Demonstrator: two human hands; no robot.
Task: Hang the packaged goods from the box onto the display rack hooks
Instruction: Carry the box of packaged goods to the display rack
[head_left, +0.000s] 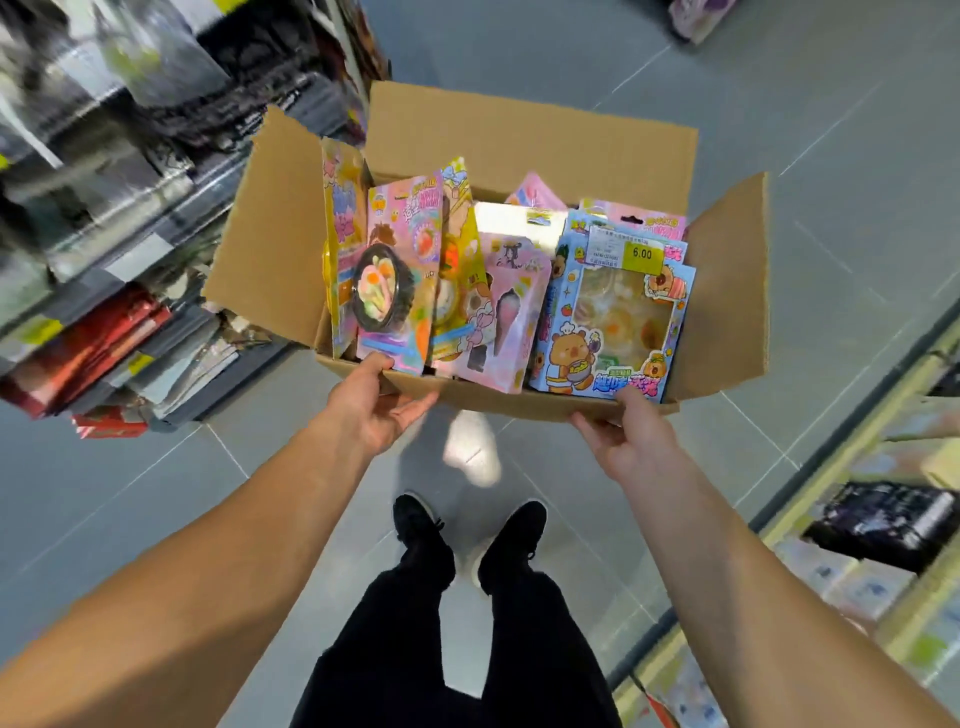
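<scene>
I carry an open cardboard box (524, 140) in front of me above the floor, its flaps standing up. My left hand (376, 402) grips the near rim at the left, thumb over the edge. My right hand (626, 434) grips the near rim at the right. Several colourful packaged goods stand upright inside: a pink pack with a black bowl (397, 280), a pink pack with a cartoon figure (506, 317), and a blue bear pack (615, 317) with a yellow 6.00 price tag. No display hooks can be made out.
Shelves (109, 291) with stacked goods run along the left, blurred. Another shelf unit (878, 525) with boxes lines the right. Grey tiled floor (779, 104) lies between them. My black shoes (467, 540) and trousers are below the box.
</scene>
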